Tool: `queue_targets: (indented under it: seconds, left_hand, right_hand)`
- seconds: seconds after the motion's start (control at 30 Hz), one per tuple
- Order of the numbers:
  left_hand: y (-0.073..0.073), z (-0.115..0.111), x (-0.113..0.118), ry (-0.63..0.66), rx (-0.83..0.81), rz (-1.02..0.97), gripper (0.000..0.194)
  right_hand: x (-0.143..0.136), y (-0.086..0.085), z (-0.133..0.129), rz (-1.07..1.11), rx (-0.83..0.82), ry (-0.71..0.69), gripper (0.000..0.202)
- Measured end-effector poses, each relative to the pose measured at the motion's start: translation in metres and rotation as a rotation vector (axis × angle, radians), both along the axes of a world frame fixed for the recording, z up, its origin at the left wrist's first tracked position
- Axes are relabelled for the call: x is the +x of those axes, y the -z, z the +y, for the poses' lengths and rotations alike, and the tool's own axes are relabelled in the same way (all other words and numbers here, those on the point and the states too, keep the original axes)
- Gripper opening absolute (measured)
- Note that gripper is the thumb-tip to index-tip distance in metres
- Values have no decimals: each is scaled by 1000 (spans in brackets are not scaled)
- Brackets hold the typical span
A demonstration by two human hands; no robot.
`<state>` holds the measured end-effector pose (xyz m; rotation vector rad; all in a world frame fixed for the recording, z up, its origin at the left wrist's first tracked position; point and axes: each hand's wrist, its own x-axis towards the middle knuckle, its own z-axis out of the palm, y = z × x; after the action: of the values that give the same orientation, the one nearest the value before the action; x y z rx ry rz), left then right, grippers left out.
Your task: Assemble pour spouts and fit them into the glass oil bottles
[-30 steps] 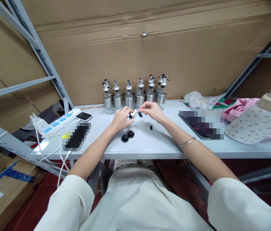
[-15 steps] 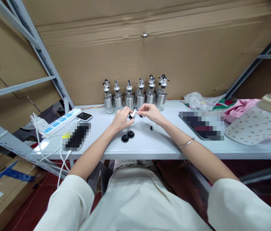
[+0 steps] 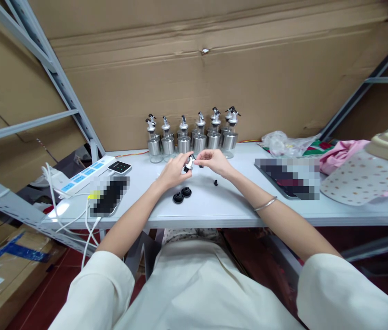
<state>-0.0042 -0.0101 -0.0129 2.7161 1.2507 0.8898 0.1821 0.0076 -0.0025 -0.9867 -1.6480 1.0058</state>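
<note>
My left hand [image 3: 176,168] is closed around a white and black bottle pourer [image 3: 189,163], held just above the table in front of the bottles. The fingertips of my right hand [image 3: 211,160] pinch at the pourer's white spout from the right. A small dark piece shows below those fingers; whether they hold it I cannot tell. Two round black stoppers [image 3: 182,195] lie side by side on the table, nearer to me. A small black plug [image 3: 215,182] lies to their right, below my right wrist.
Several glass and steel oil bottles [image 3: 199,143] with pourers stand at the back. A power strip [image 3: 87,175], a small square device [image 3: 120,167] and a phone [image 3: 111,197] lie left. At right are a tablet [image 3: 286,178], a plastic bag [image 3: 279,143] and a dotted jug [image 3: 355,178].
The left fingers have shifted up around the pourer, and its spout is tilted slightly differently. My right hand keeps its pinch at the spout. The whole view has shifted a little.
</note>
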Motion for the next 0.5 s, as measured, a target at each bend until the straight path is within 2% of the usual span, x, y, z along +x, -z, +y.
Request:
queue_targets:
  seconds: [0.13, 0.23, 0.37, 0.5]
  left_hand:
    - [2, 2, 1, -20, -18, 0, 59]
    - [2, 3, 2, -28, -28, -9, 60]
    - [0, 2, 3, 28, -59, -50, 61]
    - [-2, 0, 2, 52, -99, -96, 63]
  right_hand:
    - [1, 0, -1, 42, -22, -29, 39]
    - [1, 0, -1, 151, -85, -93, 36]
    - [0, 2, -3, 308, -311, -310, 38]
    - [2, 1, -5, 368, -457, -460, 25]
